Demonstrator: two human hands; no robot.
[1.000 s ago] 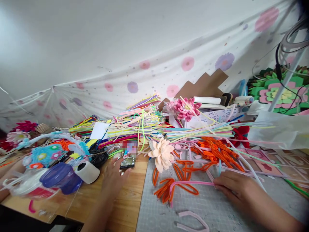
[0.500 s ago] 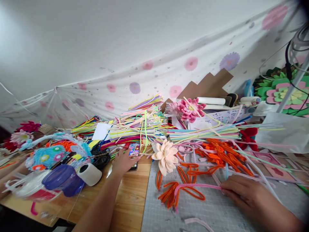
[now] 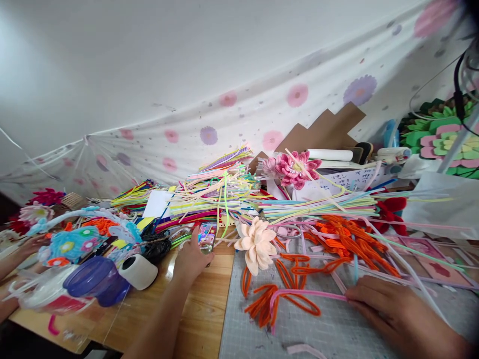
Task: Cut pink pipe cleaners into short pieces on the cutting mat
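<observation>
My left hand [image 3: 192, 259] rests at the near edge of a phone [image 3: 207, 236] with a lit, colourful screen, thumb and fingers apart. Over the grey cutting mat [image 3: 239, 344], my right hand [image 3: 385, 304] pinches the end of a pink pipe cleaner [image 3: 310, 293]. Its other end curves down over an orange looped bundle [image 3: 262, 305]. A cream flower [image 3: 256, 245] stands between my hands, at the mat's far left corner. Behind my right hand lies a heap of orange bent pipe cleaners [image 3: 344, 242].
Bundles of pipe cleaners [image 3: 209, 199] line the back. At left are a purple tub [image 3: 95, 279], a white roll [image 3: 140, 271], a black bag [image 3: 159, 243] and another person's hands [image 3: 26, 252]. A pink flower [image 3: 297, 169] is behind the mat.
My left hand has drawn back slightly and its fingers have lifted, showing more of the phone. The pink pipe cleaner stays in my right hand. The other person's hand has moved.
</observation>
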